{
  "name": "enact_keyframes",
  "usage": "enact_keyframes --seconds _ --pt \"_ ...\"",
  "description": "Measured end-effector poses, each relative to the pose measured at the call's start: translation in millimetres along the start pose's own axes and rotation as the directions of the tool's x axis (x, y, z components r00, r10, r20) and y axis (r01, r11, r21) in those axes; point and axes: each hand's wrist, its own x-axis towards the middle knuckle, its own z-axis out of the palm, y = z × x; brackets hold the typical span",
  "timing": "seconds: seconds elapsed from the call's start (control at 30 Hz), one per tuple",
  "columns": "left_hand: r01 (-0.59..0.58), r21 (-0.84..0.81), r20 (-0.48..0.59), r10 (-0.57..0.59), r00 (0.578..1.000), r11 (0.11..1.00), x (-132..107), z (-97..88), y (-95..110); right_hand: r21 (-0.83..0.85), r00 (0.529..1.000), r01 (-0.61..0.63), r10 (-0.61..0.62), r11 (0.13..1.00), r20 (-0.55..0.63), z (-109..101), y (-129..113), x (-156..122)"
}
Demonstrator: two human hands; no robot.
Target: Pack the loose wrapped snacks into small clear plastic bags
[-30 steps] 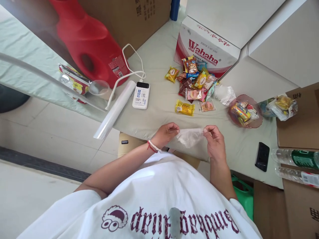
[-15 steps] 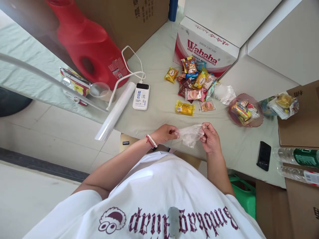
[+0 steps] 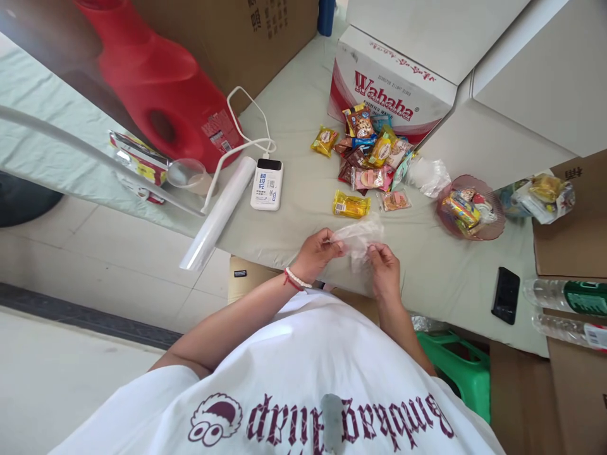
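A thin, clear plastic bag [image 3: 358,237] is stretched between my hands above the table's near edge. My left hand [image 3: 318,254], with a beaded bracelet at the wrist, pinches its left side. On its lower right part, the fingertips of my right hand [image 3: 384,265] are closed. The bag is crumpled and looks slightly blurred. Just beyond it lie a yellow-wrapped snack [image 3: 351,205] and a small clear packet [image 3: 394,201]. Behind these, a heap of wrapped snacks [image 3: 374,155] rests against the Wahaha carton [image 3: 393,88].
A pink glass bowl [image 3: 496,221] of snacks stands at right, near a crumpled clear bag [image 3: 429,175]. A phone [image 3: 506,296] and bottles [image 3: 569,296] lie farther right. Left are a white power bank [image 3: 267,184], a plastic film roll [image 3: 218,215] and a red jug [image 3: 165,95].
My right hand has moved left and slightly down, closer to my left hand. The bag has gone from stretched sideways to bunched, with its loose part raised toward the yellow-wrapped snack.
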Motion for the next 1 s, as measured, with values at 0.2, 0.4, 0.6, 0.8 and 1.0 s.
enact_keyframes --seconds 0.2,0.4,0.6,0.8,1.0 --pt "0.069 0.234 0.06 -0.085 0.995 0.97 30 -54.0 28 0.029 0.947 -0.248 0.236 0.968 0.219 -24 -13 10" --pt "-0.061 0.527 -0.27 0.236 0.934 0.847 26 -55.0 33 0.041 0.953 -0.259 0.248 0.965 0.176 -12 -3 0" --pt "0.219 0.376 -0.225 -0.14 0.964 0.901 -6 -3.6 -9 0.079 0.971 -0.22 0.21 0.972 0.115 8 1 -13" --pt "-0.004 0.426 -0.224 0.11 0.968 0.905 0 -22.5 -17 0.224 0.962 -0.261 0.235 0.939 0.139 -5 -1 -9" --pt "-0.352 0.837 0.066 0.561 0.825 0.418 -23 -19.0 4 0.34 0.947 -0.293 0.223 0.894 0.231 -7 0 -13"
